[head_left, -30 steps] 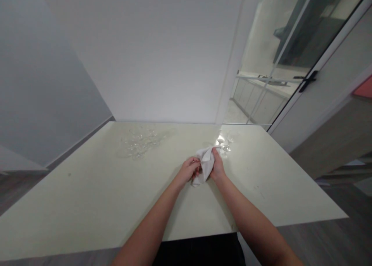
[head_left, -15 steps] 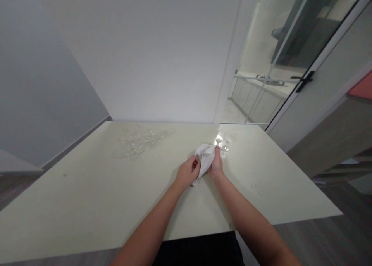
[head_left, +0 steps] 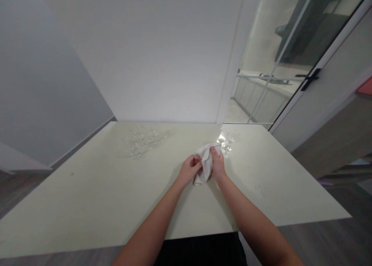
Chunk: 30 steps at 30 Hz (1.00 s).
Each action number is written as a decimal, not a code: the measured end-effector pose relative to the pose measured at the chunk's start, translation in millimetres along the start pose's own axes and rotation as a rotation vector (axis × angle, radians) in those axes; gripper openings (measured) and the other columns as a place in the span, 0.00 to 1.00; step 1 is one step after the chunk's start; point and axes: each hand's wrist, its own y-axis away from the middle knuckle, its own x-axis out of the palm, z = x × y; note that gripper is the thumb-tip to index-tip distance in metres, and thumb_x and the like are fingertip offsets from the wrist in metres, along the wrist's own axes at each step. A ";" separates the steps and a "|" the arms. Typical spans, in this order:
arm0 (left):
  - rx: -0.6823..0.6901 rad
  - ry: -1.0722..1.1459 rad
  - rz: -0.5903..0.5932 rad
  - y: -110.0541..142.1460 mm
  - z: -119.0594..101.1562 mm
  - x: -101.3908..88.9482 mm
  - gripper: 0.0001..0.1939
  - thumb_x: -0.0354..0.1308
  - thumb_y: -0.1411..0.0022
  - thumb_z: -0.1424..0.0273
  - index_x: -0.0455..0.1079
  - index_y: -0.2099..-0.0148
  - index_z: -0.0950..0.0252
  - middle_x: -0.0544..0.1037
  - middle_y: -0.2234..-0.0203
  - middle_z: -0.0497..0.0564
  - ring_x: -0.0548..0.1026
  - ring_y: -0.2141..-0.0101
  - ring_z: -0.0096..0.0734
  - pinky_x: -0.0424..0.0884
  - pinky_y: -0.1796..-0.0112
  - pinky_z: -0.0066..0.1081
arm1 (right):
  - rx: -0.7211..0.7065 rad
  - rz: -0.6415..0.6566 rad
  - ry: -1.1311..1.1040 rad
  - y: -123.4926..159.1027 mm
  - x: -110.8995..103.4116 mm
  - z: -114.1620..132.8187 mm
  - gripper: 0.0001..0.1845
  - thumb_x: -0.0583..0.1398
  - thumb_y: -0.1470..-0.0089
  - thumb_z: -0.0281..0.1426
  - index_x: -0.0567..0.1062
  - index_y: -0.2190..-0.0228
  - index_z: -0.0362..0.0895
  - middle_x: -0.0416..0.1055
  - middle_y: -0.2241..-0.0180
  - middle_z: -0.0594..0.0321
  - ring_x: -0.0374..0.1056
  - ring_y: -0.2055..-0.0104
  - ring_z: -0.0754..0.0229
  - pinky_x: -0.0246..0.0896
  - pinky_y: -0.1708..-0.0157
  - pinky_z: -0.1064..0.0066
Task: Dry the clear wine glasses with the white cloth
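Both my hands meet over the middle of a pale cream table (head_left: 87,196). My left hand (head_left: 188,171) is closed on the left side of a crumpled white cloth (head_left: 205,164). My right hand (head_left: 217,164) is closed on the cloth's right side, its thumb pressed into the fabric. The cloth hangs bunched between the two hands, just above the tabletop. Whether anything is wrapped inside the cloth is hidden. Just beyond my right hand stand clear glasses (head_left: 227,142).
A cluster of several clear glasses (head_left: 141,140) stands at the table's far left. A white wall rises behind the table. A glass partition and a door with a black handle (head_left: 309,80) are at the right. Grey wood floor surrounds the table.
My hands have kept working the cloth between them; it has bunched a little tighter and my right thumb has shifted on it. The view has drifted slightly.
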 end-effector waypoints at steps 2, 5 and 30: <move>0.169 -0.182 -0.073 3.0 -1.4 2.4 0.11 0.60 0.50 0.68 0.69 0.62 0.62 0.72 0.71 0.47 0.69 0.69 0.28 0.65 0.66 0.26 | -0.046 -0.065 0.015 -0.5 -0.5 -0.8 0.20 0.67 0.56 0.42 0.71 0.64 0.45 0.73 0.72 0.69 0.68 0.72 0.65 0.64 0.71 0.75; 0.132 -0.153 -0.033 6.5 -3.2 7.8 0.11 0.58 0.50 0.72 0.69 0.61 0.62 0.71 0.73 0.46 0.68 0.72 0.26 0.64 0.68 0.26 | 0.001 -0.089 0.002 -0.5 -2.3 0.7 0.21 0.68 0.58 0.41 0.71 0.64 0.45 0.73 0.71 0.68 0.68 0.72 0.64 0.65 0.72 0.74; 0.102 -0.211 -0.061 8.0 0.2 6.2 0.06 0.60 0.49 0.70 0.68 0.67 0.62 0.72 0.73 0.48 0.70 0.71 0.30 0.64 0.67 0.27 | 0.103 -0.039 -0.040 -8.8 -3.2 2.9 0.18 0.68 0.57 0.42 0.73 0.69 0.43 0.75 0.73 0.66 0.70 0.73 0.62 0.67 0.72 0.73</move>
